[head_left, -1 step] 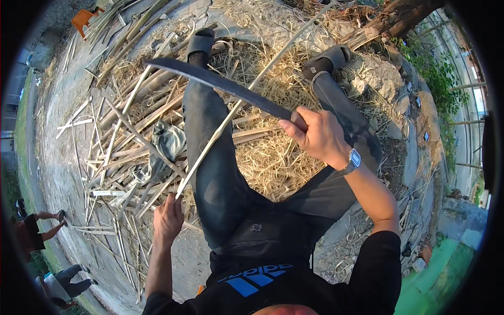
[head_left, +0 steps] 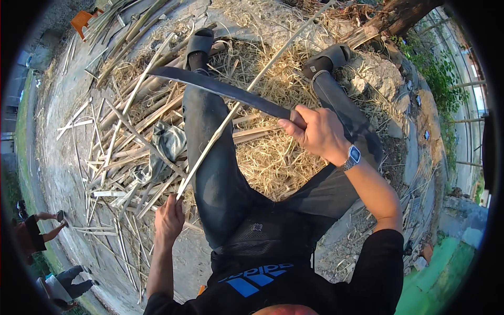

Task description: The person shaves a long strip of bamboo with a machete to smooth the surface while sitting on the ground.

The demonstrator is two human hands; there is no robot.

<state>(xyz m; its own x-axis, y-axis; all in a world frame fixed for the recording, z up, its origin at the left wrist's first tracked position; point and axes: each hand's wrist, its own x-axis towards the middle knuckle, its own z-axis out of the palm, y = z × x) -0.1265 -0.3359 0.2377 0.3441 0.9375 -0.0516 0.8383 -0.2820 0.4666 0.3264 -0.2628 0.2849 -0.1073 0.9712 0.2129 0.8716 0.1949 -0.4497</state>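
My left hand (head_left: pixel 169 218), at the lower left beside my left thigh, is closed around the near end of a long pale bamboo strip (head_left: pixel 216 134). The strip slants over my left leg toward the far right, past my feet. In my right hand (head_left: pixel 320 134) is the handle of a machete (head_left: pixel 226 89), gripped in a fist above my right leg. Its long dark curved blade points left and crosses over the strip; whether they touch I cannot tell. Curly pale shavings (head_left: pixel 278 163) are heaped between my legs.
Split bamboo pieces (head_left: pixel 121 144) lie jumbled on the left, with a crumpled grey-green cloth (head_left: pixel 170 140) among them. An orange chair (head_left: pixel 81 23) stands far left. Two people (head_left: pixel 37 231) are at the left edge. A thick log (head_left: pixel 401 18) and rubble (head_left: pixel 373 79) are at the far right.
The machete blade's tip has dropped slightly nearer to me, and my right wrist has turned a little. My left hand and the bamboo strip have hardly moved.
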